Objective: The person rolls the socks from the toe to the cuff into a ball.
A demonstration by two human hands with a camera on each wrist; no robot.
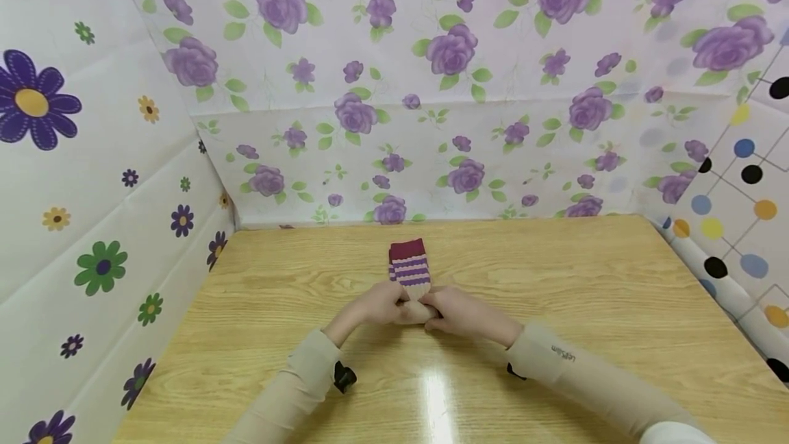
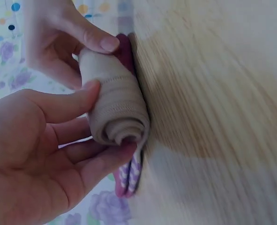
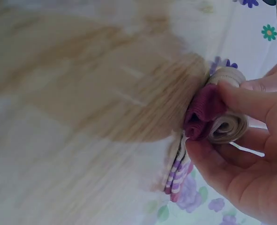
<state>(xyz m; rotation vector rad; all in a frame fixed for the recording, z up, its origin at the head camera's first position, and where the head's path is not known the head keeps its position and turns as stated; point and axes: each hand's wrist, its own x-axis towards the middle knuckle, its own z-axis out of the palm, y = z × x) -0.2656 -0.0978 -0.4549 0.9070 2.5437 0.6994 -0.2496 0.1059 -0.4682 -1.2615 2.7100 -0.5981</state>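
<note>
A pair of socks [image 1: 409, 271], beige with purple stripes and a maroon end, lies on the table with its near part rolled up. My left hand [image 1: 381, 303] holds the left end of the beige roll [image 2: 117, 101], thumb on one side and fingers on the other. At the roll's other end my right hand [image 1: 465, 312] grips it, its thumb beside a maroon fold [image 3: 205, 108]. The spiral of fabric layers shows at both ends. Beyond the hands, the striped part lies flat, with one sock layered on the other.
The wooden table [image 1: 277, 279] spreads around the socks. A purple-rose sheet [image 1: 419, 149] hangs at its far edge, a daisy-print sheet [image 1: 142, 211] at the left, and a dotted sheet [image 1: 733, 225] at the right.
</note>
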